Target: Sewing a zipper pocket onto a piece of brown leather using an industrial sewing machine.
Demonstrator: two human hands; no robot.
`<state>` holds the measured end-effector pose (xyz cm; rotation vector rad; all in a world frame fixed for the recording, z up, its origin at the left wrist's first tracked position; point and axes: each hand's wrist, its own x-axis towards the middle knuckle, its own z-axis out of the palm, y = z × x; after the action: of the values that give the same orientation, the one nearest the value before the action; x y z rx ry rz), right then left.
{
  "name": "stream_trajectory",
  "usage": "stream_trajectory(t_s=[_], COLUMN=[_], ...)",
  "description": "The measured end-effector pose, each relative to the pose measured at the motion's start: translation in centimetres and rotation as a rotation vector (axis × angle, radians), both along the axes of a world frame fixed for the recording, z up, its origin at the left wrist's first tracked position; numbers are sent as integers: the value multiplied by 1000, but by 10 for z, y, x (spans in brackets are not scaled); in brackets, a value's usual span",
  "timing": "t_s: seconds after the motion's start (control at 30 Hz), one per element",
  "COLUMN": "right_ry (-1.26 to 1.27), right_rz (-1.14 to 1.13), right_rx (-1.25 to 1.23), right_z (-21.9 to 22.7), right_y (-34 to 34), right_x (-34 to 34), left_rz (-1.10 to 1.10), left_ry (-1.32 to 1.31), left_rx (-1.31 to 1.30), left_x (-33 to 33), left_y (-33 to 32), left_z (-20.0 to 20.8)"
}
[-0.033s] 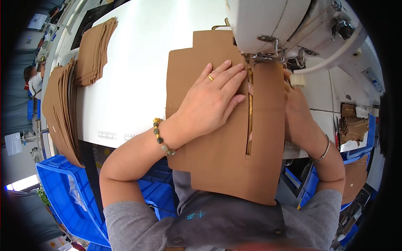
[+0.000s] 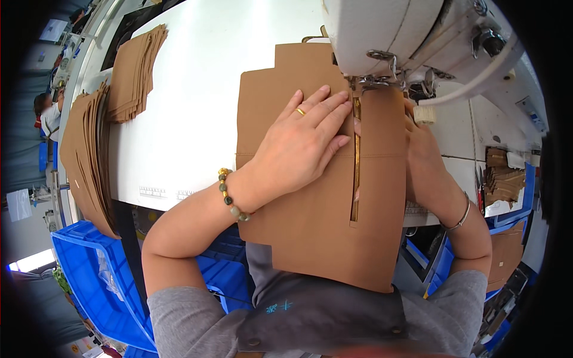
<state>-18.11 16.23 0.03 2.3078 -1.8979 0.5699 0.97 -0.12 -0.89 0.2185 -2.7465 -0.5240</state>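
My left hand [image 2: 304, 140] flat, fingers spread, pressing brown panel [image 2: 310, 232] just left of zipper [image 2: 356, 158]. Right hand [image 2: 421, 146] mostly hidden beyond zipper, finger state unclear. Zipper top at presser foot [image 2: 373, 80]; most length looks unsewn.

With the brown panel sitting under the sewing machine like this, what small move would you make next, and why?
Probably feed the brown panel a little further away from the body, under the presser foot. The left hand lies flat beside the gold zipper, the right hand steadies the panel's right edge, and most of the zipper lies on the near side of the foot.
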Motion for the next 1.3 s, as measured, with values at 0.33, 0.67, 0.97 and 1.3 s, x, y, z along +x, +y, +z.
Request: stream_trajectory(t_s=[0.33, 0.67, 0.97, 1.3], right_ry=[-30, -60, -96, -124], right_rz=[-33, -29, -32, -25], right_rx=[-24, -30, -10, 22], right_z=[1, 1, 0, -2], right_y=[0, -1, 1, 1], right_x=[2, 2, 1, 0], left_rz=[-8, -1, -21, -23], left_ry=[-42, -47, -56, -95], left_rx=[-98, -143, -158, -316], left_x=[-2, -1, -2, -8], left_y=[1, 2, 1, -2], left_z=[1, -1, 1, 10])
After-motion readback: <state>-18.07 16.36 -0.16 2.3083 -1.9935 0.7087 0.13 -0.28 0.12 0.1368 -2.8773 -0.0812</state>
